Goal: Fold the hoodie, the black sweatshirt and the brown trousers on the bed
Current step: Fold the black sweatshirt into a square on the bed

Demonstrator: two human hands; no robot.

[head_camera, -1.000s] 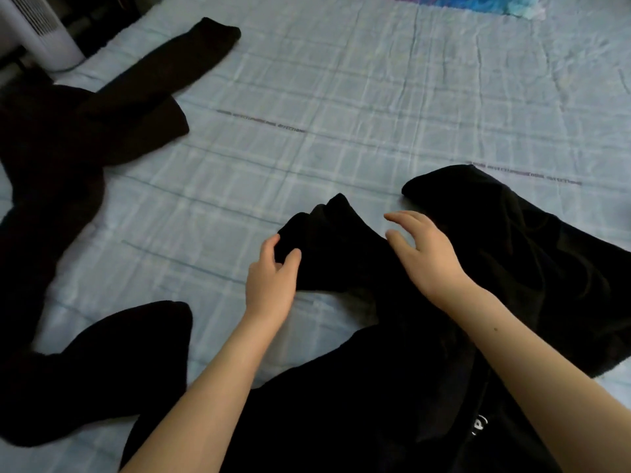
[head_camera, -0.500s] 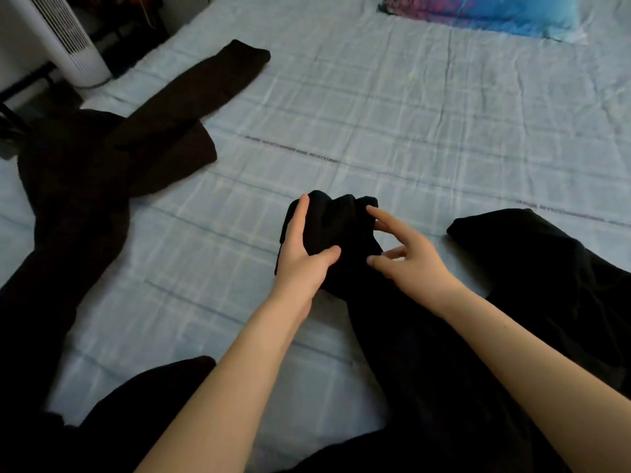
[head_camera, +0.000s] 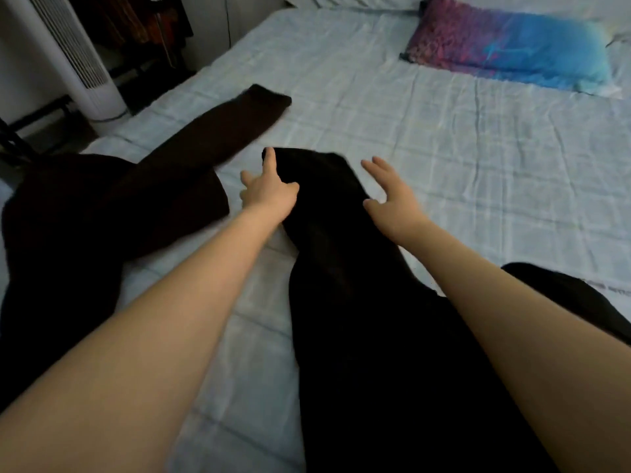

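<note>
Two bare hands reach forward over a pale checked bed (head_camera: pixel 426 138), both arms extended from the near edge of the view. Left hand (head_camera: pixel 268 196): flat on the far end of a black garment (head_camera: pixel 358 319), fingers spread and released, index finger lying along the garment's far left corner, thumb resting on the cloth. Right hand (head_camera: pixel 392 196): at the garment's right edge, fingers splayed and slightly curled, nothing grasped — whether the palm touches the cloth or hovers just above it cannot be told.

Black garment: stretched lengthwise from the near edge of the view toward the middle of the bed, narrowing to the end under the hands; whether it is the hoodie or the sweatshirt cannot be told. More black fabric (head_camera: pixel 580 302) shows at the right, behind the right forearm.

Brown trousers (head_camera: pixel 143 199): unfolded at the left side of the bed, one leg pointing diagonally away, its hem just beside the black garment's far end — apart, not touching.

Pillow (head_camera: pixel 505 49), purple and blue, lies at the far right. White tower fan (head_camera: pixel 78 59) stands on the floor beyond the bed's left corner.
</note>
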